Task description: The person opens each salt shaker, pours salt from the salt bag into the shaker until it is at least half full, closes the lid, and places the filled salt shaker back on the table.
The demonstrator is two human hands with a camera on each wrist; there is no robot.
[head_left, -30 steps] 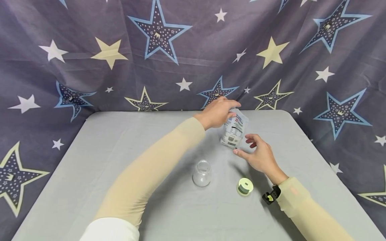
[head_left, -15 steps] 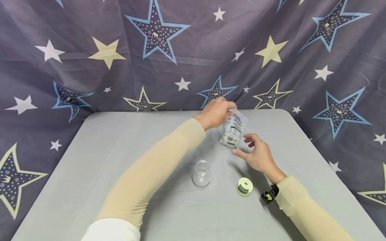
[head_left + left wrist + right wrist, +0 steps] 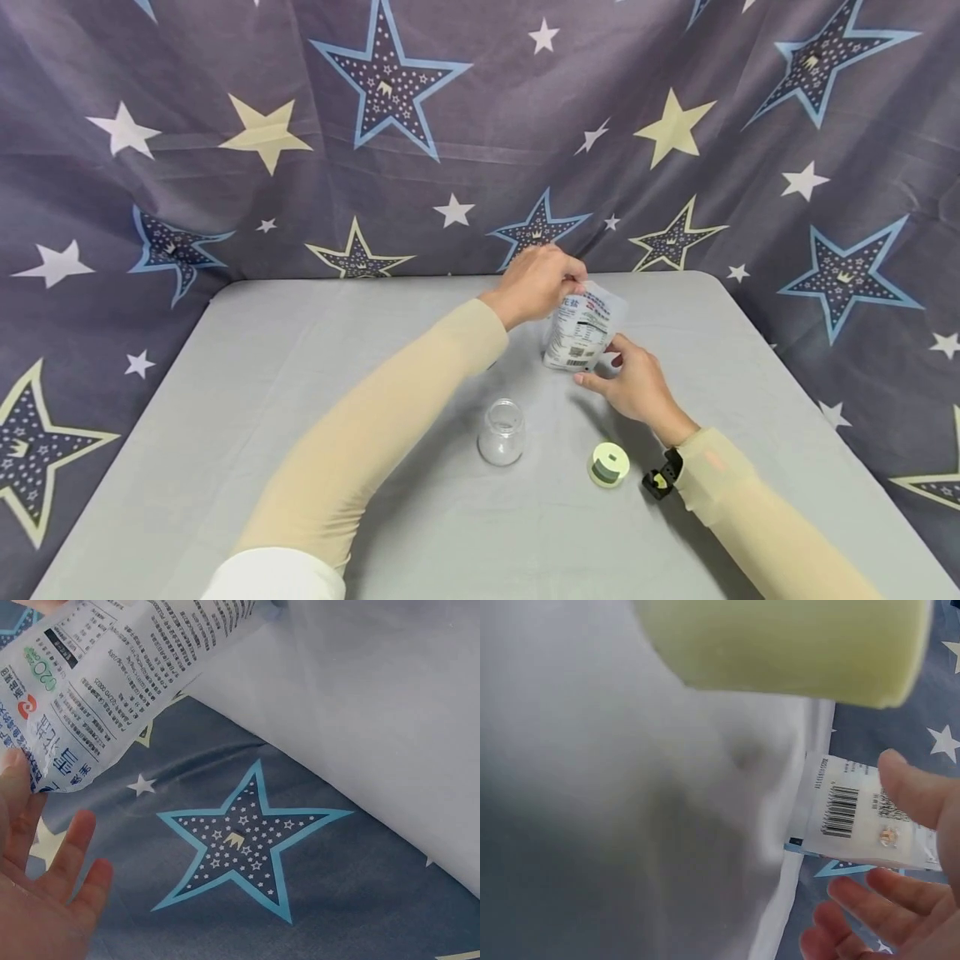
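Observation:
Held up by its top edge, a printed plastic bag of salt stands at the back of the table, leaning slightly. My left hand pinches its upper left corner; in the left wrist view the thumb lies on the printed film while other fingers stick out free. To the bag's lower right is my right hand, fingers spread. Its fingertips reach the bag's right edge, with the thumb in front near the barcode; whether they touch is unclear. Nearer me stands an uncovered glass jar.
Right of the jar, a pale green round lid lies on the grey table. A blurred pale green shape crosses the top of the right wrist view. A star-patterned cloth hangs behind the table's far edge.
The bag has tilted a little and its top has shifted right. My right hand has moved slightly left, bringing its fingertips up to the bag's side. Jar and lid have stayed put.

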